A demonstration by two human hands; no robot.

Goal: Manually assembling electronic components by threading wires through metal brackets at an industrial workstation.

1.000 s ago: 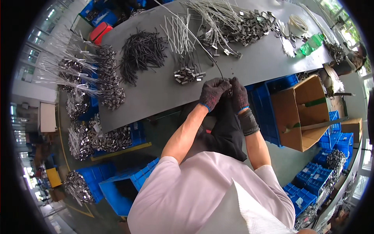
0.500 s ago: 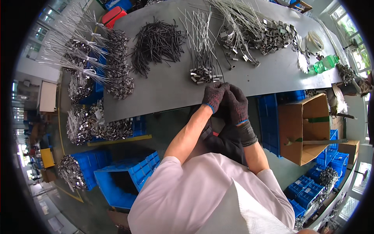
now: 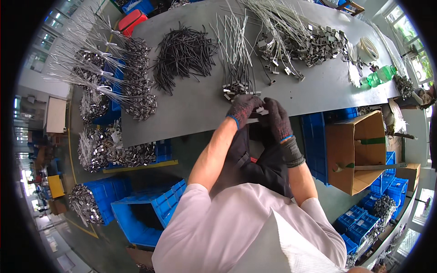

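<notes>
Both gloved hands met at the near edge of the grey worktable (image 3: 191,109), centre of the frame. The left hand (image 3: 242,110) and right hand (image 3: 275,119) had fingers pinched together on a small metal clip (image 3: 261,110), seemingly steadied between them for fitting. Just above lay a wire bundle with clips (image 3: 236,68). At lower left an open blue crate (image 3: 141,214) looked empty; at right, a cardboard box (image 3: 359,154) held a stick-like tool.

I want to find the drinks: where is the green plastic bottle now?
In the head view, the green plastic bottle lies on its side at the far right end of the grey table, beside a white coil and beyond the open cardboard box.
</notes>
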